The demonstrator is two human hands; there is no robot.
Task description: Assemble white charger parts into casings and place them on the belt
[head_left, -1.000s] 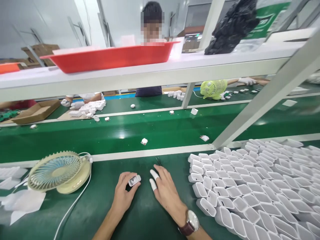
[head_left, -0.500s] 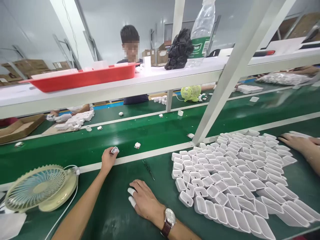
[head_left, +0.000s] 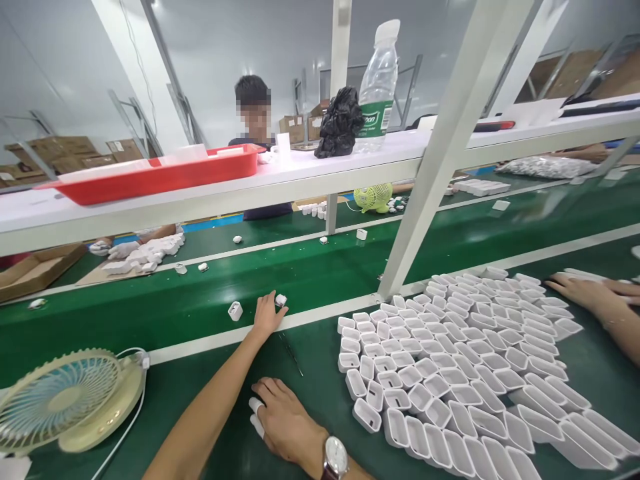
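Note:
My left hand (head_left: 268, 314) reaches over the pale edge strip onto the green belt (head_left: 165, 310), its fingers around a small white part (head_left: 281, 301). To its left a white open case (head_left: 235, 311) stands on the belt. My right hand (head_left: 287, 417), with a watch on the wrist and white covers on two fingers, lies spread on the dark green table and holds nothing. Dark tweezers (head_left: 291, 353) rest between the two hands. Right of them many white open cases (head_left: 450, 360) stand packed together.
A cream fan (head_left: 75, 400) with a cable is at the left. A slanted post (head_left: 425, 160) rises beside the cases. Above the belt, a shelf holds a red tray (head_left: 165, 177) and a bottle (head_left: 377, 93). Another person's hand (head_left: 585, 293) touches the right side.
My left hand has let go of the white case on the belt and moved right to the small white part. My right hand stays on the table. The view has shifted slightly.

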